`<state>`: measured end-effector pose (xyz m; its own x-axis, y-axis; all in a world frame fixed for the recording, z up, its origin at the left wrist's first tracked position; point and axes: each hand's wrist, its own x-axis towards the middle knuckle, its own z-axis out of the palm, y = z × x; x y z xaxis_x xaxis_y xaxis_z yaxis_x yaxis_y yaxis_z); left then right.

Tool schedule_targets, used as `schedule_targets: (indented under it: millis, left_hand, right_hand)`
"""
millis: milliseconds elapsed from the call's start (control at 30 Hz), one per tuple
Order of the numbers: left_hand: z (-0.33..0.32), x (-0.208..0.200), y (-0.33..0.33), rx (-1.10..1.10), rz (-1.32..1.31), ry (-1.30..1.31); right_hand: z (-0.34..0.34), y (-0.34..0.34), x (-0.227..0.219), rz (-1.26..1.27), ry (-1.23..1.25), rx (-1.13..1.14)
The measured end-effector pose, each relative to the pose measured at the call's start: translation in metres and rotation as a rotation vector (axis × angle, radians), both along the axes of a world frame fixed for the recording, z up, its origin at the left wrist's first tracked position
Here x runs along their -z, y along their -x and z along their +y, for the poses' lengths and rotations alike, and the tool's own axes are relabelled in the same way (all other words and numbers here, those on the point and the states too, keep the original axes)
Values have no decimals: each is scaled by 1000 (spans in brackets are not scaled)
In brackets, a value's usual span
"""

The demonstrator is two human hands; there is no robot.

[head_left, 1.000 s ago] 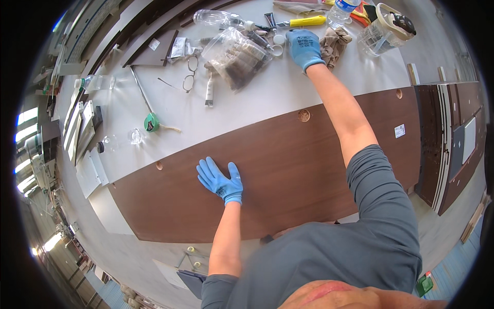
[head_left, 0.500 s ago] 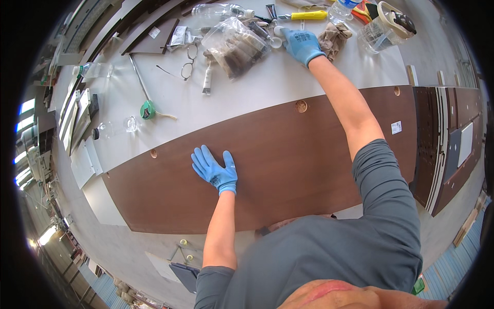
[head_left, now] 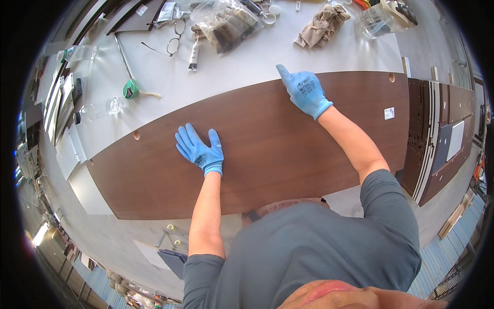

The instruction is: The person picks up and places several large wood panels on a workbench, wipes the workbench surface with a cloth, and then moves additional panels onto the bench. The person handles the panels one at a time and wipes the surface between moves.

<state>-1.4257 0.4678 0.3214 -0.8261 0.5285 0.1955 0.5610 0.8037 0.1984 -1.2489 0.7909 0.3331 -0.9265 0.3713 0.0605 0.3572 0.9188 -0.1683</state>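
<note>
A long dark brown board lies across the white table in front of me. My left hand, in a blue glove, rests flat on its left half with the fingers spread. At the board's far edge is my gloved right hand. One finger of it points toward the far left, while the others curl under; whatever they may hold is hidden. Round holes are cut near the far edge, one hole at the left and another hole at the right. A white label sticks to the right end.
Beyond the board are a crumpled beige cloth, a clear bag of brown sticks, a tube, eyeglasses, a green tape measure and a clear jug. More dark panels stand at the right.
My right hand has drawn back from the small items by the cloth to the board's far edge. The left hand stays flat on the board. The whole view has shifted slightly.
</note>
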Motion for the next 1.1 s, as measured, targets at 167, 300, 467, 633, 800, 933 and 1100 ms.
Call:
schedule_targets:
  millis: [167,300,467,633,800,933,1100]
  left_hand:
    - [0,0,-1,11,5,-20]
    - [-1,0,0,19,5,-6]
    - [0,1,0,14,5,3]
    - [-1,2,0,12,7,-11]
    - [-2,2,0,18,15,-4]
    - [-2,2,1,15,6,-3]
    - [-2,2,1,26,9,-19]
  right_hand:
    - [1,9,-13,-162,148,16]
    - [10,15,-33,-205,335,60]
    - [18,19,-67,-513,505,83]
    - [18,12,-86,-293,540,89]
    - [39,6,-77,-92,431,430]
    - [45,22,-65,-181,362,356]
    - [39,43,-52,-273,412,136]
